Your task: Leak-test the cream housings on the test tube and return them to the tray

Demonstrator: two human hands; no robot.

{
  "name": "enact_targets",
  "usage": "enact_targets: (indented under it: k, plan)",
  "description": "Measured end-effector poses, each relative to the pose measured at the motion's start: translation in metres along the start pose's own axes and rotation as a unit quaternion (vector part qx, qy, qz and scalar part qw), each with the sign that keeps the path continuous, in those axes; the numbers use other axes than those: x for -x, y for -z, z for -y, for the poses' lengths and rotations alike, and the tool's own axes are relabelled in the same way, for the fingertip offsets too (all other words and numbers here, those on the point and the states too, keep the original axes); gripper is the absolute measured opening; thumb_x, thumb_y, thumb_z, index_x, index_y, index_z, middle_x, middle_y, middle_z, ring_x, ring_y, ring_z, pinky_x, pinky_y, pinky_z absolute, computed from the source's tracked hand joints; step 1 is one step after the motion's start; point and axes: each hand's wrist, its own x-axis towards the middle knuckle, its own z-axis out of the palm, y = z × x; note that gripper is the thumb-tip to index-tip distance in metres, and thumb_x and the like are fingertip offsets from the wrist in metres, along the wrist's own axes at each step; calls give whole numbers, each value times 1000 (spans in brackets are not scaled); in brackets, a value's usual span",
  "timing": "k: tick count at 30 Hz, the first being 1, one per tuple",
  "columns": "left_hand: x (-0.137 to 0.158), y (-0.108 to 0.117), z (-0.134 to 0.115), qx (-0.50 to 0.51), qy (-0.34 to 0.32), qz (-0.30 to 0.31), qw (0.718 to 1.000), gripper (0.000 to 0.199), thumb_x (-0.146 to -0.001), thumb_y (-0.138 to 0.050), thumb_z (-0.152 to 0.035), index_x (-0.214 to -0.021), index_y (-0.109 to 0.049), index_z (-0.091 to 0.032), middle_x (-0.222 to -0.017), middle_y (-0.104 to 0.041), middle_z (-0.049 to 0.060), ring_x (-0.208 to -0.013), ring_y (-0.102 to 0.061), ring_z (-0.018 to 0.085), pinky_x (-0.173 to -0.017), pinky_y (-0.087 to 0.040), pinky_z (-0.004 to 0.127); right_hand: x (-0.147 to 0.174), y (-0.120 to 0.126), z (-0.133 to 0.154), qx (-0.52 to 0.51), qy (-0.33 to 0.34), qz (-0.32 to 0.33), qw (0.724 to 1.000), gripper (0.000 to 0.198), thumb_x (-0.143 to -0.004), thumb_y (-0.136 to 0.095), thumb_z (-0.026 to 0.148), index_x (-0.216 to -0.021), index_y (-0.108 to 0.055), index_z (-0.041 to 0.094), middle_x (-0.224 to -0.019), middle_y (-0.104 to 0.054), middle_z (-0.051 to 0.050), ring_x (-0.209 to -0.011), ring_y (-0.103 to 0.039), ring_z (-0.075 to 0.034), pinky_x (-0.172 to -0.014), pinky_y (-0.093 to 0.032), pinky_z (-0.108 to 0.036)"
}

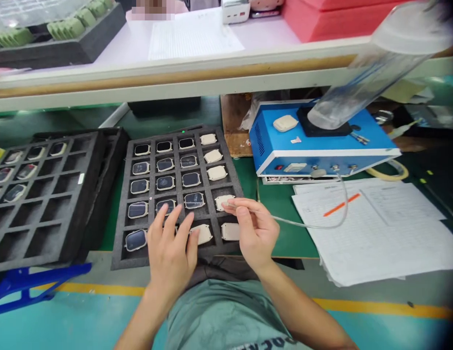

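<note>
A dark foam tray (119, 243) with square pockets holds several cream watch cases (216, 173), plain side up, and several watch cases with dark screens (190, 180) showing. My left hand (171, 248) is over the tray's near rows, fingers spread, covering part of a pocket; a cream case (203, 234) lies by its thumb. My right hand (259, 233) pinches the end of a thin clear tube (306, 225) above the tray's right column. The fingertips are close to a cream watch case (222, 201); whether they touch it, I cannot tell.
The tube runs to a blue box (321, 153) carrying a clear cylinder (361, 82) and a loose cream case (285, 123). Paper sheets (379, 238) with an orange strip lie right. Another foam tray (62, 194) stands left. A shelf edge (197, 78) crosses behind; a person sits beyond.
</note>
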Motion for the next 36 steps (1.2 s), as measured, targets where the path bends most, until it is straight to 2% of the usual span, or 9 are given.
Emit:
enact_targets:
  k: [4, 6, 8, 10, 13, 16, 20, 27, 36]
  plan:
    - [-61, 1, 12, -39, -86, 151, 984, 26, -97, -65, -20, -121, -75, -17, -116, -80, 17, -109, -70, 37, -91, -49, 48, 1, 0, -1, 9, -10, 5, 1000, 15, -103, -67, 33, -101, -78, 22, -98, -82, -6, -86, -82, -21, -83, -72, -37]
    - [-77, 1, 12, -44, -90, 175, 979, 19, -96, -64, -17, -110, -77, -17, -101, -81, 16, -98, -71, 35, -87, -49, 45, 1, 0, -2, 13, -12, 6, 1000, 16, -103, -67, 34, -101, -77, 22, -97, -82, -6, -86, -82, -21, -83, -72, -37]
    - [-78, 0, 9, 3, -59, 144, 988, 18, -98, -61, -18, -102, -78, -19, -95, -81, 14, -92, -72, 32, -85, -50, 42, 1, 1, -3, 17, -9, 9, 1000, 16, -104, -66, 34, -102, -77, 22, -98, -82, -6, -87, -82, -20, -83, -71, -36]
    - [-70, -2, 3, 103, 13, 93, 990, 20, -101, -58, -24, -105, -78, -21, -97, -82, 11, -86, -73, 27, -80, -52, 37, 0, 1, -5, 22, 2, 15, 1000, 15, -105, -64, 31, -104, -77, 23, -100, -81, -5, -90, -81, -20, -85, -70, -35]
    - [-53, -8, -7, 274, 148, 57, 949, 22, -101, -60, -31, -109, -77, -21, -98, -83, 7, -76, -74, 20, -71, -55, 30, 0, 3, -7, 29, 26, 25, 999, 14, -105, -63, 28, -106, -77, 25, -103, -81, -6, -95, -79, -20, -88, -68, -36]
    - [-44, -15, -14, 379, 218, 43, 898, 22, -98, -65, -34, -107, -78, -19, -99, -84, 6, -80, -78, 20, -73, -59, 28, -1, 4, -9, 39, 35, 43, 998, 15, -105, -63, 26, -108, -77, 25, -105, -81, -7, -99, -79, -21, -88, -68, -37]
    - [-44, -19, -17, 422, 217, 42, 879, 20, -95, -70, -33, -106, -78, -18, -100, -85, 7, -85, -80, 19, -77, -62, 27, -1, 5, -11, 44, 44, 61, 996, 18, -104, -63, 20, -112, -78, 27, -109, -81, -6, -103, -78, -21, -89, -66, -35]
    - [-45, -20, -16, 391, 167, 30, 905, 16, -97, -69, -25, -107, -79, -19, -100, -85, 3, -80, -79, 14, -76, -62, 20, -1, 6, -9, 55, 60, 58, 995, 22, -102, -63, 15, -112, -78, 28, -109, -82, -4, -103, -78, -20, -94, -64, -36]
    - [-43, -20, -16, 380, 151, 32, 912, 16, -98, -69, -24, -110, -78, -19, -103, -85, 2, -84, -80, 13, -79, -62, 19, -3, 6, -8, 71, 59, 55, 994, 20, -103, -63, 16, -110, -78, 27, -107, -83, -5, -101, -79, -20, -93, -65, -37]
